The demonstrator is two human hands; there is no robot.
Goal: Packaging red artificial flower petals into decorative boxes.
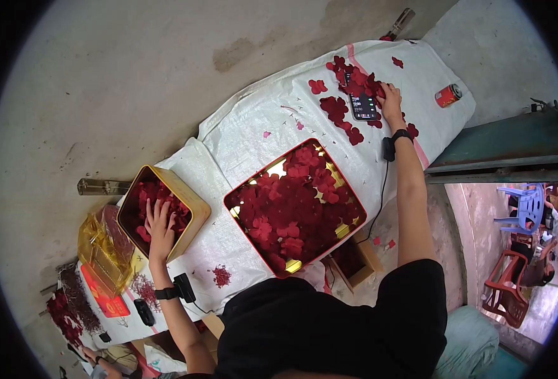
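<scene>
My left hand (159, 230) reaches into a gold square tin (195, 218) at the left, fingers spread over the red flower-shaped petal pieces (146, 192) inside. At the far right, my right hand (391, 104) curls its fingertips on a dark red petal piece (379, 90), at the edge of a loose pile. That pile partly covers a smartphone (363, 108) with its dark screen lit. Between my hands stands a larger red-rimmed tin (226, 201), gold inside, holding many red petal pieces (285, 208). Both wrists carry black straps with small devices.
White woven sheeting (241, 136) covers the work surface. A red can (448, 96) lies at the far right. Yellow plastic wrapping (99, 243), a red packet (105, 292) and thin red stems (221, 276) lie at the left. Below the large tin is a cardboard box (361, 268). Another person's hand (92, 355) shows lower left.
</scene>
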